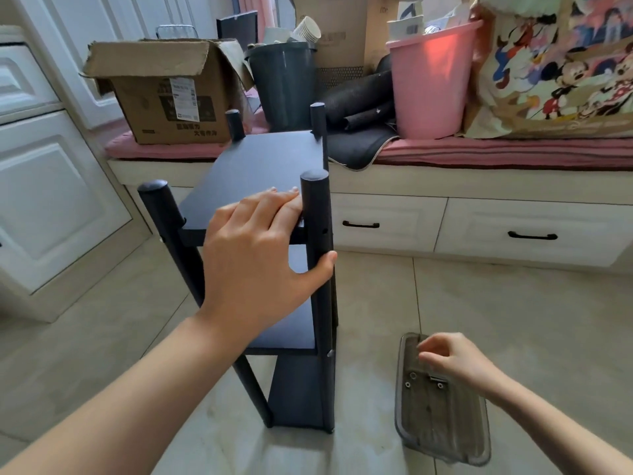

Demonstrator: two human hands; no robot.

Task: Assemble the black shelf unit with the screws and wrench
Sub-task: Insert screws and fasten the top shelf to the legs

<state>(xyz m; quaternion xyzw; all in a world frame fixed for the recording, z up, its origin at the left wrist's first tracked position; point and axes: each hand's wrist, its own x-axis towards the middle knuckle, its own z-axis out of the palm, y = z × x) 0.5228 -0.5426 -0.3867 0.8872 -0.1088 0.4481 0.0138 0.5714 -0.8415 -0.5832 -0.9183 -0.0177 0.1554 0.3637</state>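
Left hand (260, 255) sits at the centre of the frame, fingers laid flat across the near edge of the top board, thumb hooked round the near right post (317, 214) of the black wooden shelf unit (267, 166). So that hand has a grip on the unit, fingers straight on top, thumb pressing the post from the right side.

Down at the lower right, the right hand (452, 358) hangs over the far end of a clear smoky plastic tray (442, 437) lying on the floor. Fingers are curled inward and drawn together; whether they pinch something small, I cannot tell. Just beside that hand, inside the tray, lie a few small silver metal nuts (413, 376).

The shelf unit stands upright on the pale tiled floor (513, 303), in the middle of the frame, left of the tray and apart from it. Four round black posts rise above the top board; two more boards show below it. A small silver fitting shows on the near right post at the middle board.

Behind the unit runs a cream window seat with black-handled drawers (531, 234) and a pink striped cushion (513, 152). On it, left to right across the top of the frame: an open brown cardboard box (164, 94), a dark grey plastic bin (284, 84) holding paper cups, a pink plastic bucket (431, 87), and a cartoon-print fabric bag (565, 63). White panelled cabinet doors (51, 200) fill the left edge.
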